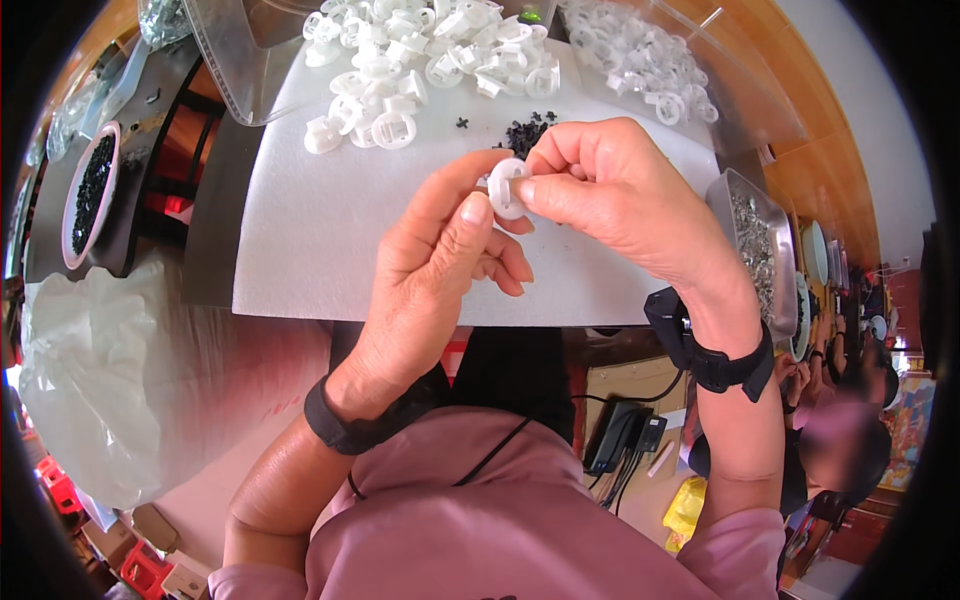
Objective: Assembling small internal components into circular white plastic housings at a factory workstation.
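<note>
Over the white sheet, a small white round plastic part (507, 188) with a slotted middle is held up between my hands. My left hand (425, 255) grips it from the left between thumb and fingers, the lower fingers curled beneath. From the right, my right hand (620, 195) pinches it with thumb and forefinger at its right side. Anything small between those fingertips is hidden. Just behind my hands lies a little heap of black cross-shaped pieces (527, 135), partly covered by my right hand. A large pile of similar white plastic parts (395, 75) spreads farther back.
The white foam sheet (320, 230) covers the table. A clear bin of white parts (640, 60) stands far right; a metal tray (787, 270) with small pieces is at the right. A pale bowl (112, 190) of black pieces sits left. Another person (845, 440) is at far right.
</note>
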{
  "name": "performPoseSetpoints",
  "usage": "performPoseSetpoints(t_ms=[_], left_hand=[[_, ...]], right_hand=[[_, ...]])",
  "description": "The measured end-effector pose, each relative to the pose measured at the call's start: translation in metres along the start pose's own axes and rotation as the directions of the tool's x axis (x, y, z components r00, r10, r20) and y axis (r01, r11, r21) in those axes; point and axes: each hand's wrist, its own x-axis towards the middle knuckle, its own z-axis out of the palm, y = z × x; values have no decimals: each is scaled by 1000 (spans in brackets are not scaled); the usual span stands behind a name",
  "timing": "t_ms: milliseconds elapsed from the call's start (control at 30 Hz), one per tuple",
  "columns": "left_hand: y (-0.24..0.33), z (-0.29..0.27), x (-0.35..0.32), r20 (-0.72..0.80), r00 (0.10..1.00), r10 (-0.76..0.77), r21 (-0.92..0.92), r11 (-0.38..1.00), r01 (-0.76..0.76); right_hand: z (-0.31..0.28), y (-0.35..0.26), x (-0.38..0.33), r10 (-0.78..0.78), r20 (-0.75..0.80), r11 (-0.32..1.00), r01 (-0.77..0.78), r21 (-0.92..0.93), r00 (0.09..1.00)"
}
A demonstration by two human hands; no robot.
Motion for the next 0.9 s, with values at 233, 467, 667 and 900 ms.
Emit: performPoseSetpoints(t_ms=[233,467,667,900], left_hand=[[5,3,-1,18,999,-28,-71,997,29],[2,-1,0,85,996,-12,-48,999,16],[1,0,-1,57,998,-22,-14,1000,23],[3,2,-2,22,999,-34,39,999,34]], right_hand=[[2,6,-14,38,-14,999,-38,28,999],[6,10,-24,-2,95,980,-17,198,995],[-7,11,-30,12,126,982,-35,184,992],[-54,14,-39,36,-169,997,-48,-68,985]])
